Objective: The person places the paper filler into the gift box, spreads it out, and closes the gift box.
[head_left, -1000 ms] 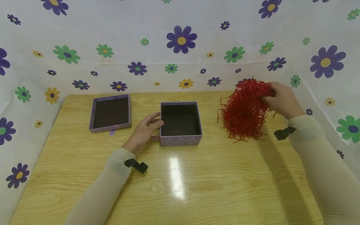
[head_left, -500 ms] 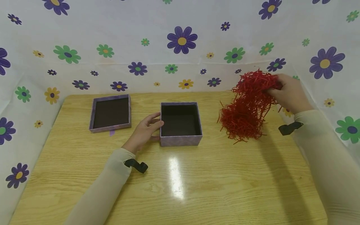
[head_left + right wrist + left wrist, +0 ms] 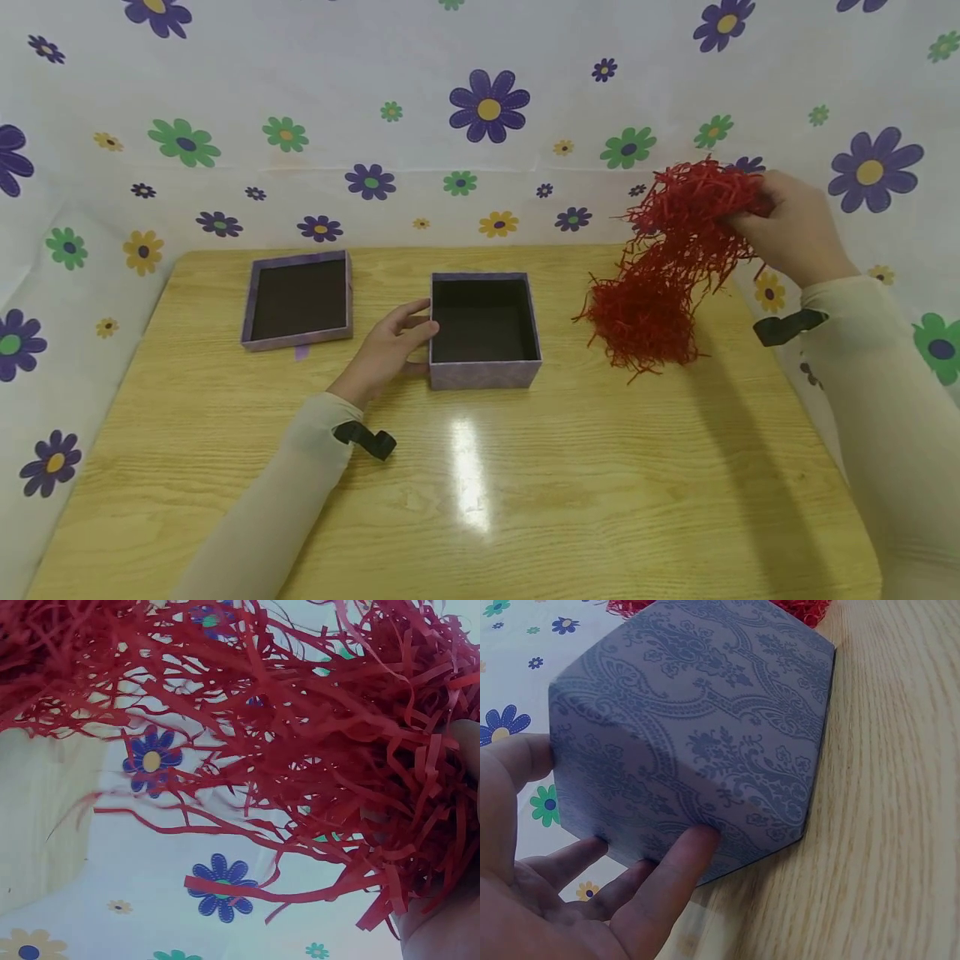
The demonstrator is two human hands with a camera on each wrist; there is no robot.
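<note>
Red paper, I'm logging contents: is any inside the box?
No, the head view shows the box bare inside, with the red paper to its right.

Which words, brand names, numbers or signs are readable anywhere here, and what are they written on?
None: no readable text shows in any view.
The box bears only a scrolling ornamental pattern, and the backdrop only printed flowers.
The shallow lid, red shreds and table show no lettering or numbers.

- White sheeting (image 3: 315,50) printed with purple, green and yellow daisies (image 3: 489,109) lined the back and both sides.
- A pale wood-grain tabletop (image 3: 600,483) stretched below it.
- A bright glare streak (image 3: 470,475) marked its surface.
</note>
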